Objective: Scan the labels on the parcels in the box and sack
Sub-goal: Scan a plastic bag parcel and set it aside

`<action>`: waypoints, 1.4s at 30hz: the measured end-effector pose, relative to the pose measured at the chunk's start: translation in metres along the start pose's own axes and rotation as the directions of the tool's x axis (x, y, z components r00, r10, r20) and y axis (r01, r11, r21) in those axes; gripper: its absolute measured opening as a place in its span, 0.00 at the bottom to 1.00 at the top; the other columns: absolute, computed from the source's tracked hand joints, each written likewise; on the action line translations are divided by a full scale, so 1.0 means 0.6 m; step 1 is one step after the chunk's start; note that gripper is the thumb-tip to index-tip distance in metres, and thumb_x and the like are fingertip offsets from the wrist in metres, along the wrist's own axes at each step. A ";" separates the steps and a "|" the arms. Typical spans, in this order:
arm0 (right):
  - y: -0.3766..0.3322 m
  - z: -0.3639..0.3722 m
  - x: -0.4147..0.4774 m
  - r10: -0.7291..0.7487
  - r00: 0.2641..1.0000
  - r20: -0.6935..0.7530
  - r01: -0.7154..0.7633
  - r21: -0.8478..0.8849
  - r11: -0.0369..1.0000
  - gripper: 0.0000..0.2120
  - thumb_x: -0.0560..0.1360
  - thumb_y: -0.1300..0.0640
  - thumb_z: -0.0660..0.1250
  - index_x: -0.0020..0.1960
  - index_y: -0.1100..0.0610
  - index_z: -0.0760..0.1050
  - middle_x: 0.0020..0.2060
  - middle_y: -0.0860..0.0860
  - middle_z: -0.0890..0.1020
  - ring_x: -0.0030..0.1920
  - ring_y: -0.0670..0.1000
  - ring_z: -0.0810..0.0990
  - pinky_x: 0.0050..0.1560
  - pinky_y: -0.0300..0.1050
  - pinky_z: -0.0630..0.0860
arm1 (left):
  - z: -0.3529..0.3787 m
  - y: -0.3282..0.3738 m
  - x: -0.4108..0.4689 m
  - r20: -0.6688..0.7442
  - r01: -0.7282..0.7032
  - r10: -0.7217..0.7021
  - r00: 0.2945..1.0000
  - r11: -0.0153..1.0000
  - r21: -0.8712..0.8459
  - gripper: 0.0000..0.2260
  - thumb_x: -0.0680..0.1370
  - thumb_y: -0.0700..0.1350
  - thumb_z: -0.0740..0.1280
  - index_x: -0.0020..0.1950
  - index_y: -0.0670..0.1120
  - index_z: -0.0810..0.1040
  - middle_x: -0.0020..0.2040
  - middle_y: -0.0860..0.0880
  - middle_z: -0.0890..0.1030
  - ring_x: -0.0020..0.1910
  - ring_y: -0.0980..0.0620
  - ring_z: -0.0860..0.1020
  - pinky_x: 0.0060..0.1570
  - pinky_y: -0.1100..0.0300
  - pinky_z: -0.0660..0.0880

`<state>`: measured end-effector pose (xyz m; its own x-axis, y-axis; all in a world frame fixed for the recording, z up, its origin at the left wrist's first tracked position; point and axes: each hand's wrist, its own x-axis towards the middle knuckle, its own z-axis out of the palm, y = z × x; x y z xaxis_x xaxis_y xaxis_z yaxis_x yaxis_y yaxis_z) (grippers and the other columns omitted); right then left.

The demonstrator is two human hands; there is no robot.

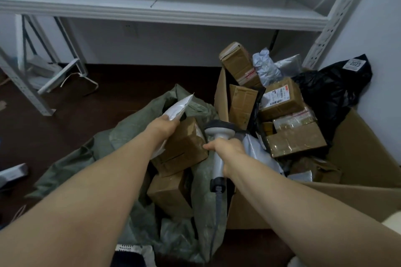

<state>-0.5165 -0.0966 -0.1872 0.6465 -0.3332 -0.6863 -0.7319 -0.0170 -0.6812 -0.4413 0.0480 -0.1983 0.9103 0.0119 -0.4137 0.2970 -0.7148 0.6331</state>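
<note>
Parcels in sack: two brown cartons, the upper carton (182, 147) tilted on the lower carton (171, 193), both taped and creased.
Sack: grey-green woven sack (121, 136), slumped open on the dark floor (65, 119), touching the left wall of the box.
Box: large brown cardboard box (358, 136), flaps open, heaped with brown cartons, silver mailers and a black bag (334, 86).
Left hand: left hand (161, 124) grips the lower end of a white mailer (179, 106), held tilted above the sack.
Right hand: right hand (227, 147) is wrapped round the handle of a grey scanner (219, 134), head pointing away over the seam between sack and box; its cable (217, 212) hangs down.
Readable writing: white tag on the black bag reads "2023".
Labels: labelled carton (282, 97) in the box carries a white label with barcodes and a red mark; print too small to read. Red-printed tape on other cartons, illegible.
Hidden: the mailer's visible face shows no readable print; lower layers of the box are covered; the scanner window faces away.
Background: white metal shelf (152, 6) against the wall.
</note>
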 end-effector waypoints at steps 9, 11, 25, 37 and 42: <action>-0.001 0.037 0.003 0.009 0.997 0.077 -0.004 -0.061 0.998 0.37 0.72 0.54 0.73 0.73 0.64 0.59 0.68 0.60 0.69 0.65 0.61 0.71 0.64 0.55 0.71 | -0.014 0.006 -0.019 -0.031 0.022 -0.025 0.999 0.998 -0.064 0.23 0.84 0.50 0.52 0.76 0.41 0.60 0.74 0.39 0.64 0.71 0.41 0.64 0.69 0.52 0.60; 0.013 0.035 0.018 0.049 0.996 0.079 -0.048 -0.009 0.999 0.38 0.70 0.55 0.74 0.73 0.62 0.60 0.64 0.60 0.72 0.61 0.61 0.75 0.61 0.55 0.74 | -0.016 0.002 -0.022 -0.022 0.024 -0.025 0.999 0.998 -0.055 0.23 0.84 0.50 0.51 0.77 0.41 0.58 0.75 0.40 0.63 0.72 0.41 0.63 0.69 0.53 0.59; -0.072 -0.020 0.009 -0.357 0.931 -0.083 0.346 0.516 0.784 0.16 0.67 0.62 0.76 0.52 0.64 0.76 0.38 0.54 0.80 0.36 0.49 0.79 0.38 0.42 0.77 | -0.041 -0.015 -0.023 0.009 -0.085 0.085 0.996 0.996 0.001 0.29 0.80 0.45 0.63 0.78 0.52 0.55 0.77 0.44 0.58 0.74 0.41 0.61 0.71 0.52 0.60; -0.050 -0.099 0.019 -0.268 0.952 0.149 0.197 0.371 0.907 0.14 0.72 0.65 0.71 0.56 0.67 0.75 0.47 0.60 0.81 0.49 0.56 0.81 0.44 0.47 0.81 | 0.048 0.067 -0.014 -0.184 -0.047 0.116 0.976 0.939 0.342 0.15 0.82 0.45 0.56 0.61 0.39 0.77 0.60 0.42 0.78 0.61 0.42 0.75 0.58 0.53 0.71; -0.029 -0.075 0.054 -0.212 0.967 0.139 0.147 0.372 0.916 0.19 0.69 0.62 0.74 0.59 0.63 0.77 0.51 0.58 0.82 0.50 0.57 0.81 0.40 0.48 0.79 | 0.037 0.082 -0.002 -0.218 -0.066 0.106 0.970 0.980 0.187 0.14 0.81 0.46 0.58 0.64 0.44 0.75 0.60 0.41 0.76 0.59 0.41 0.75 0.55 0.51 0.73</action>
<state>-0.4925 -0.1497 -0.1860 0.8103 -0.1882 -0.5550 -0.4952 0.2865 -0.8202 -0.4339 -0.0029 -0.1811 0.9775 0.0875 -0.1917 0.1775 -0.8323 0.5252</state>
